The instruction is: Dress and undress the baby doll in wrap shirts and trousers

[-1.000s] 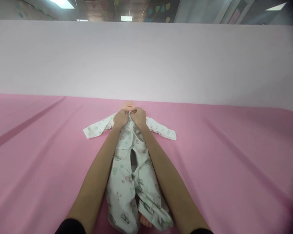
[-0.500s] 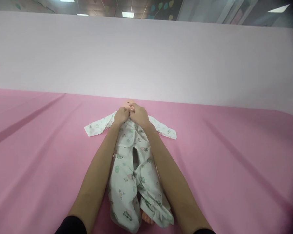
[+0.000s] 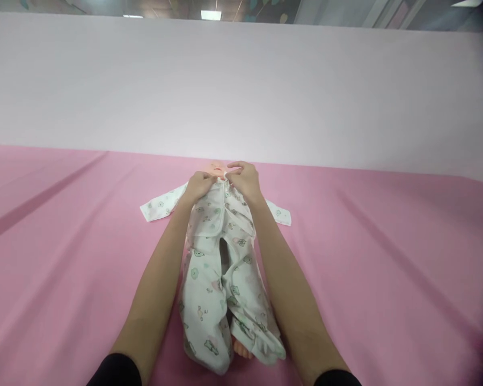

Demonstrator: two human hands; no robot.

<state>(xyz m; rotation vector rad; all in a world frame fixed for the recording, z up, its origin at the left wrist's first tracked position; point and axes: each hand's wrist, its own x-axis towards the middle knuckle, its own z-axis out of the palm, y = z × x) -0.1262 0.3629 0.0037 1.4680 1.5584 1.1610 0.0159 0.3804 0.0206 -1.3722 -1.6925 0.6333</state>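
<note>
A baby doll lies on its back, feet toward me, dressed in a white printed romper. The romper's sleeves spread out flat to both sides. At the neckline, my left hand pinches the romper's collar on the left. Opposite it, my right hand has thumb and index finger on the collar's right side, the other fingers raised. An opening shows between the romper's legs. The doll's toes peek out below the right trouser leg.
A pink sheet with long creases lies under the doll. Behind its far edge stands a plain white panel. Ceiling lights show above the panel.
My hands were close together at the neck and have moved apart, the right one farther to the right. More of the doll's head and of the collar shows now.
</note>
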